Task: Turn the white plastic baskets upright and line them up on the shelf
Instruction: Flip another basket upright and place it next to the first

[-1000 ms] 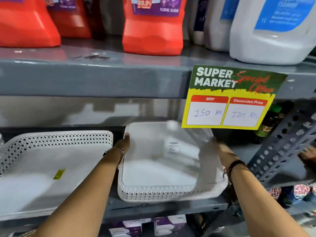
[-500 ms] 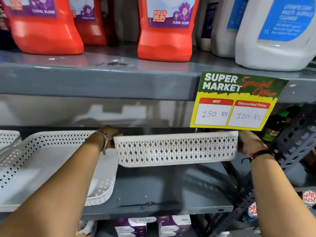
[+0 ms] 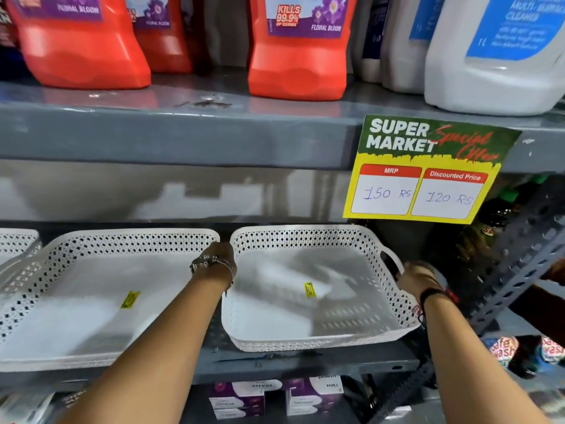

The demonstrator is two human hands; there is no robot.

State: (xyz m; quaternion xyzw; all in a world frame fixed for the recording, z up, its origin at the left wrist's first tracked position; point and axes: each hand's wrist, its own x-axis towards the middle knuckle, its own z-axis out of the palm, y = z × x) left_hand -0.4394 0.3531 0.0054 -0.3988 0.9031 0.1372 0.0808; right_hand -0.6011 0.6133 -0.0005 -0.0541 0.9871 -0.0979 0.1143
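While upright at frame centre-right, white basket (image 3: 308, 301) gripped: left hand (image 3: 218, 260) curled over left rim, right hand (image 3: 417, 278) seemingly closed on handle.

Single head-worn wide-angle view; no second view, so no overlap to record. Camera stands close before the shelf (image 3: 305, 359), facing it squarely and tilted slightly down. The shelf lies at mid-frame; the board above it (image 3: 183, 133) sits near eye level, its top surface just visible. Below the shelf, only a strip of the next tier shows. Both forearms enter from the bottom edge and reach forward over the shelf. Straight shelf edges bow towards the frame's corners, consistent with the wide lens.
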